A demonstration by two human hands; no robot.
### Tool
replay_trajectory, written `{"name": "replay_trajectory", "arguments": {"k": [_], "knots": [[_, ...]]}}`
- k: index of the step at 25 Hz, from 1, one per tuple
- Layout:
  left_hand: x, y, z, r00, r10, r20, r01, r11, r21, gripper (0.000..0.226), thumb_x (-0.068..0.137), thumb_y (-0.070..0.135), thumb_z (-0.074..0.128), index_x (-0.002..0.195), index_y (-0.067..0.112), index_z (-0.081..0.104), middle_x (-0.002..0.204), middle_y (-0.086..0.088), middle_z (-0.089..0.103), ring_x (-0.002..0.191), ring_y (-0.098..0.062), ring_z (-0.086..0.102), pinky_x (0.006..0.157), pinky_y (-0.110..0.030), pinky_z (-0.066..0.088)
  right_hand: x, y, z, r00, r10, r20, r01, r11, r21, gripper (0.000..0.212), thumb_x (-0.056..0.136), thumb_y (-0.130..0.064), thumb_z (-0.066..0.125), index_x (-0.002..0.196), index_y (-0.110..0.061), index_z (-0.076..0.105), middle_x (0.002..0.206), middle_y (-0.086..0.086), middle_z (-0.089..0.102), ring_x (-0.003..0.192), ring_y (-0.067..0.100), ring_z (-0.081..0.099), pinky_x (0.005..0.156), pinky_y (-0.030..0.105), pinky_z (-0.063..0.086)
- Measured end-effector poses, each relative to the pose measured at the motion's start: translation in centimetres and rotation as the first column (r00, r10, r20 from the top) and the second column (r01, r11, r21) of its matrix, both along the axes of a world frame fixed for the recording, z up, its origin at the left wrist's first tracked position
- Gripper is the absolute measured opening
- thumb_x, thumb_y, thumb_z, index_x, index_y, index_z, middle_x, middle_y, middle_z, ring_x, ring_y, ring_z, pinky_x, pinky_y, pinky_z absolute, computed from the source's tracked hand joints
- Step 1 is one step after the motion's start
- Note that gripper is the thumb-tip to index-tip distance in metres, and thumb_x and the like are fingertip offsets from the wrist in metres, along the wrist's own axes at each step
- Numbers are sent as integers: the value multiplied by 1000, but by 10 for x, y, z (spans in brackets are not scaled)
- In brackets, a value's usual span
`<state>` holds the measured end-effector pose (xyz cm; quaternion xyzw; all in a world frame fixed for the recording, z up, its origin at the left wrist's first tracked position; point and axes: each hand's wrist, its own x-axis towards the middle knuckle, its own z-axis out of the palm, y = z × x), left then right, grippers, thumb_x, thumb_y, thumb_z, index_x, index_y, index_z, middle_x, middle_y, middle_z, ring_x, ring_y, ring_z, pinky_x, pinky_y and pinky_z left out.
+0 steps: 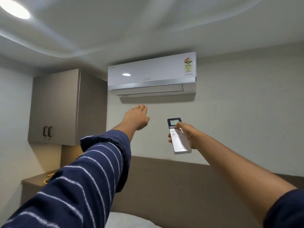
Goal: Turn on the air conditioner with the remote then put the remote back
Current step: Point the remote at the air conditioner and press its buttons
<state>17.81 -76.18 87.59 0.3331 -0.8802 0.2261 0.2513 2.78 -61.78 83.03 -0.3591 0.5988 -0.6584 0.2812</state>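
A white split air conditioner hangs high on the wall, its lower flap slightly open. My right hand holds a slim white remote pointed up at the unit; the thumb rests on the buttons just below its small lit screen. My left hand is stretched out flat toward the air conditioner, just below its flap, with the fingers together and nothing in it. Its arm wears a dark blue striped sleeve.
A grey wall cabinet with two dark handles hangs at the left. Below it stands a brown side unit with a yellow item on top. A brown padded headboard runs along the wall, a white pillow in front. A ceiling light glows top left.
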Motion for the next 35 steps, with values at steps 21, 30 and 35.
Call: {"name": "replay_trajectory", "arguments": {"k": [21, 30, 35], "knots": [[0, 21, 0, 999, -1, -48, 2, 1000, 20, 64, 102, 38, 23, 155, 5, 8, 164, -10, 10, 151, -24, 10, 122, -38, 14, 4, 10, -9, 1000, 6, 22, -5, 1000, -17, 17, 86, -7, 38, 92, -2, 53, 76, 20, 67, 52, 30, 70, 54, 30, 56], [1, 14, 2, 999, 22, -37, -22, 1000, 6, 65, 102, 38, 24, 155, 4, 8, 164, -10, 10, 151, -24, 11, 122, -38, 16, 2, 9, -9, 999, -21, 30, 23, 998, -62, 17, 86, -7, 38, 92, -1, 53, 75, 20, 66, 51, 30, 68, 57, 31, 56], [0, 15, 1, 999, 22, -27, -22, 1000, 2, 65, 102, 38, 24, 155, 5, 7, 164, -10, 9, 152, -24, 10, 123, -38, 15, 2, 8, -13, 999, -20, 33, 22, 998, -52, 15, 85, -6, 40, 89, -2, 53, 72, 21, 67, 52, 31, 68, 56, 31, 56]]}}
